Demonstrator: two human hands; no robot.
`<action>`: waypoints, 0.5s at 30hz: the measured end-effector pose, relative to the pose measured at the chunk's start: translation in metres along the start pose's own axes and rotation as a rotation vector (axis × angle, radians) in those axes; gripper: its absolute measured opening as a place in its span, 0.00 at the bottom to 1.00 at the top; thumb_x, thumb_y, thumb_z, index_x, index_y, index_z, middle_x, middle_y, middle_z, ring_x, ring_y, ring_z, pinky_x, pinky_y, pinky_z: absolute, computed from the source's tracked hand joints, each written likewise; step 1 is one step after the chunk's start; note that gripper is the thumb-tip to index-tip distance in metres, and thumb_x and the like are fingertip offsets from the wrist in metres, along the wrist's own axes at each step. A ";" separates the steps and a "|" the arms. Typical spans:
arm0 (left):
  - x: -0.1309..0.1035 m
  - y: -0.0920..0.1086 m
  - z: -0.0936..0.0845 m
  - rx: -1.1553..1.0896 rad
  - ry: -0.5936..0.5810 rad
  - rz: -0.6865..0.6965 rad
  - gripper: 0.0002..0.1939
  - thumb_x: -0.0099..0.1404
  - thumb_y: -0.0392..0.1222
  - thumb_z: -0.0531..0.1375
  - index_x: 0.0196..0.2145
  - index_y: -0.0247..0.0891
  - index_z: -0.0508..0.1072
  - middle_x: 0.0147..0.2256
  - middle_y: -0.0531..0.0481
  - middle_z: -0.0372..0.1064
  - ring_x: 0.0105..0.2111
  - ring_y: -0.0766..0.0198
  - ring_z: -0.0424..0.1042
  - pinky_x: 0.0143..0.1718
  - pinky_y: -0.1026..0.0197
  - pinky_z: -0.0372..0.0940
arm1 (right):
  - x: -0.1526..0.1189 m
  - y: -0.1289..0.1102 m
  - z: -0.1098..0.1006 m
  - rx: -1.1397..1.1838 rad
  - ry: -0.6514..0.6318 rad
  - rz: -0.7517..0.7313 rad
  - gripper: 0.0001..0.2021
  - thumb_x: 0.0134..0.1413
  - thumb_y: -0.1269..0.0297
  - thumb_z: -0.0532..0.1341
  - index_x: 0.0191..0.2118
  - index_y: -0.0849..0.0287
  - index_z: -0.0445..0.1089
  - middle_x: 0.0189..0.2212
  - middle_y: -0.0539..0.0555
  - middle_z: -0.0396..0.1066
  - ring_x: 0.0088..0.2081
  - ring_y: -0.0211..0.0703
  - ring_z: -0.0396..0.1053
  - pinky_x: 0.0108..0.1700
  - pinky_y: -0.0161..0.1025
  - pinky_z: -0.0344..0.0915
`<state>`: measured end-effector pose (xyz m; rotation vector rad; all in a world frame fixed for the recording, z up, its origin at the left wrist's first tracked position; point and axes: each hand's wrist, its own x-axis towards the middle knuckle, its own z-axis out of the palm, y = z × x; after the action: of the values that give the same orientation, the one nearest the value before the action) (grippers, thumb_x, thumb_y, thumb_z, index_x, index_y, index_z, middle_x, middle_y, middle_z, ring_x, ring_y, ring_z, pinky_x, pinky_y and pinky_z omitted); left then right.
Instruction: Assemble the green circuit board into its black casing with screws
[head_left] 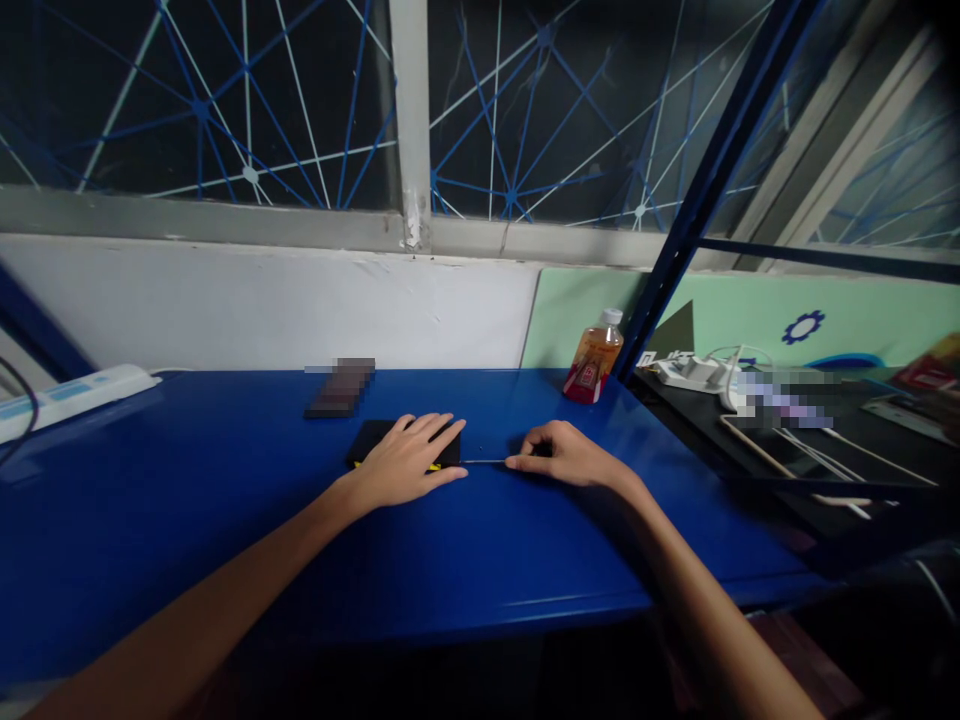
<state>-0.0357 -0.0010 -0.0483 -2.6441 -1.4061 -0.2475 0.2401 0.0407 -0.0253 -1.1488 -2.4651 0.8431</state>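
Flat across a black case [369,439] with yellow bits along its near edge lies my left hand [412,455], its fingers stretched out. To the right, my right hand [559,453] is closed in a pinch just above the blue table. Between its fingertips is the end of a thin silvery rod [484,462], which runs level leftward to the right side of the case. I cannot tell whether the rod goes into the case or only touches it. A tiny speck lies on the table just behind the rod.
A dark, blurred-out flat object [341,392] lies behind the case. A drink bottle [595,358] stands at the back right by a blue post [679,230]. A white power strip [82,398] is at left; chargers and cables [787,440] crowd the black surface at right.
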 end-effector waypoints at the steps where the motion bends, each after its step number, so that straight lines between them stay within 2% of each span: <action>1: 0.000 0.000 0.000 0.000 -0.004 -0.003 0.36 0.68 0.66 0.42 0.66 0.43 0.47 0.64 0.41 0.52 0.62 0.45 0.54 0.58 0.42 0.51 | 0.000 0.001 0.000 -0.006 0.002 0.001 0.22 0.50 0.44 0.61 0.23 0.60 0.71 0.19 0.48 0.63 0.22 0.34 0.55 0.25 0.36 0.48; 11: 0.000 -0.002 0.003 0.007 0.006 -0.002 0.36 0.68 0.66 0.42 0.66 0.45 0.47 0.64 0.41 0.51 0.62 0.45 0.54 0.58 0.41 0.51 | 0.002 0.004 0.003 -0.055 -0.002 0.023 0.21 0.40 0.44 0.68 0.30 0.58 0.67 0.20 0.45 0.63 0.23 0.34 0.57 0.26 0.34 0.48; 13: 0.000 -0.003 0.003 0.008 0.011 0.002 0.36 0.68 0.66 0.42 0.66 0.45 0.47 0.64 0.41 0.52 0.62 0.45 0.54 0.58 0.41 0.51 | 0.002 0.004 0.003 -0.034 -0.004 0.008 0.21 0.43 0.44 0.66 0.31 0.58 0.67 0.21 0.46 0.65 0.23 0.34 0.57 0.26 0.34 0.49; 15: 0.000 -0.003 0.003 0.011 0.011 0.006 0.36 0.68 0.66 0.42 0.66 0.44 0.47 0.64 0.41 0.52 0.62 0.45 0.54 0.58 0.42 0.51 | 0.001 0.002 0.002 -0.013 0.012 -0.008 0.20 0.50 0.44 0.62 0.32 0.58 0.68 0.22 0.47 0.66 0.24 0.35 0.58 0.26 0.34 0.50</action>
<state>-0.0373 0.0013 -0.0510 -2.6337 -1.3924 -0.2533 0.2395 0.0415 -0.0283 -1.1444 -2.4677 0.8167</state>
